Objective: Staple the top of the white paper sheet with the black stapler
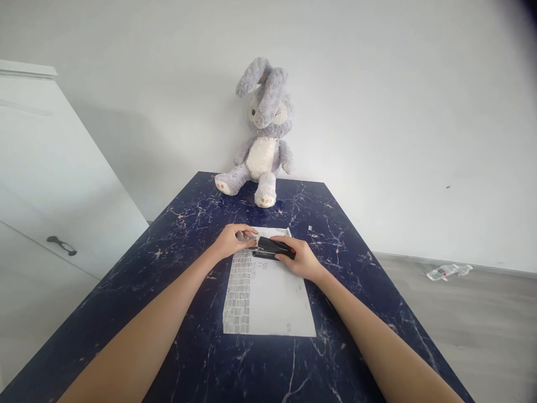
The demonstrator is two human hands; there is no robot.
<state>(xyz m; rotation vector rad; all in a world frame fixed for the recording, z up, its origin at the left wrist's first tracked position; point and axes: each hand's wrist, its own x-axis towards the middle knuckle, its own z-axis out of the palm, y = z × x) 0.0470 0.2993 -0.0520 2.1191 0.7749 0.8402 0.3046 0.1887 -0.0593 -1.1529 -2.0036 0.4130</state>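
A white printed sheet of paper point(268, 291) lies flat in the middle of a dark blue marbled table point(176, 235). My right hand point(302, 258) is wrapped round a black stapler point(272, 247) with a red end, resting on the sheet's far edge. My left hand point(232, 239) has its fingers curled and pinches the paper's far left corner, right beside the stapler's nose.
A grey and white plush rabbit point(262, 137) sits at the table's far end against the white wall. A white cabinet point(46, 184) with a dark handle stands to the left. A crumpled plastic bottle point(448, 272) lies on the grey floor at right. A small scrap point(309, 228) lies on the table.
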